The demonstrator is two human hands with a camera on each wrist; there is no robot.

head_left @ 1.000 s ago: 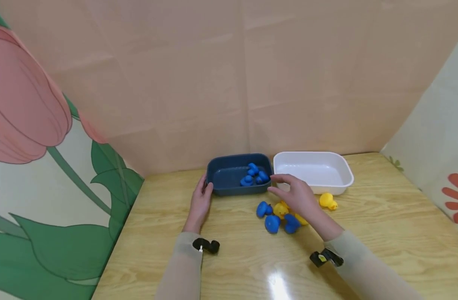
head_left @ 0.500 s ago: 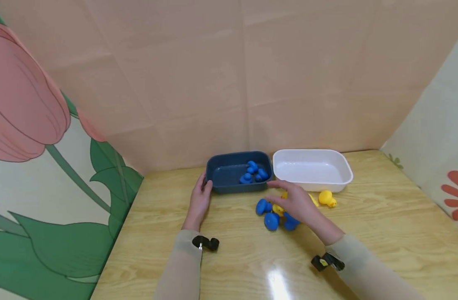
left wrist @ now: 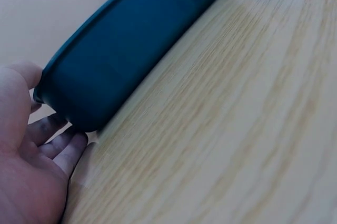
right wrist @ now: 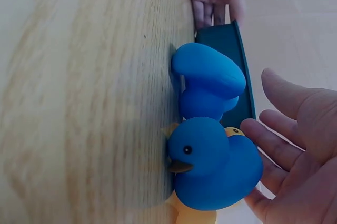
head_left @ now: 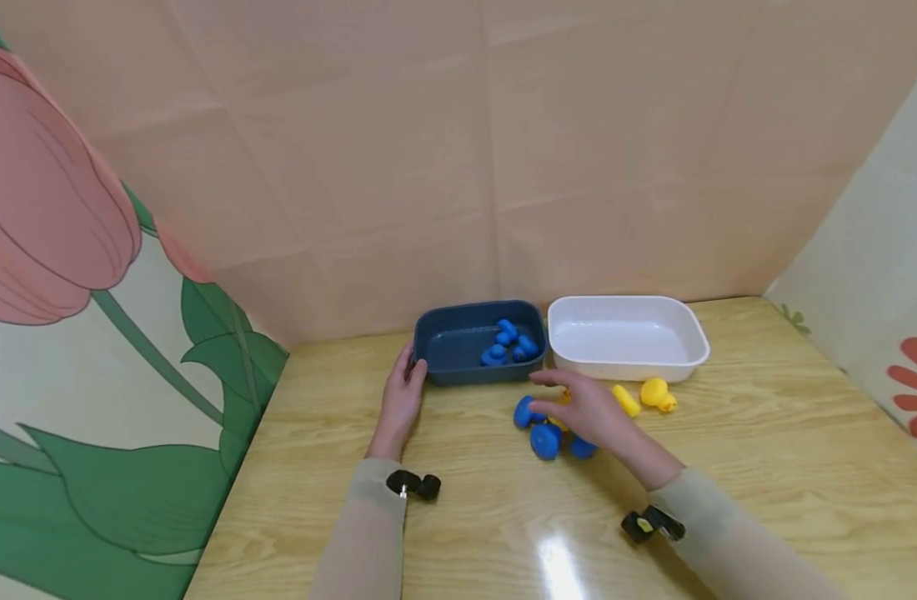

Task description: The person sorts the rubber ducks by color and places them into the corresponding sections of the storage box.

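My left hand (head_left: 401, 404) grips the left end of a dark blue tub (head_left: 477, 379), its thumb at the rim and its fingers against the end wall in the left wrist view. Several blue toy ducks (head_left: 526, 344) lie in that tub's right part. My right hand (head_left: 589, 408) hovers over a cluster of ducks on the table, thumb and fingers apart, holding nothing. Beside its fingertips in the right wrist view stands a blue duck (right wrist: 216, 166), with a tipped blue duck (right wrist: 208, 77) beyond it. A yellow duck (right wrist: 192, 214) is mostly hidden behind the nearer one.
A white tub (head_left: 623, 367) with nothing in it stands right of the dark one. Near its front wall lie a yellow duck (head_left: 657, 394) and another yellow piece (head_left: 625, 401). A beige backdrop (head_left: 353, 208) rises behind the wooden table (head_left: 466, 517).
From the dark tub's right front corner, my right hand has come back toward me and down over the duck cluster. My left hand stays at the tub.
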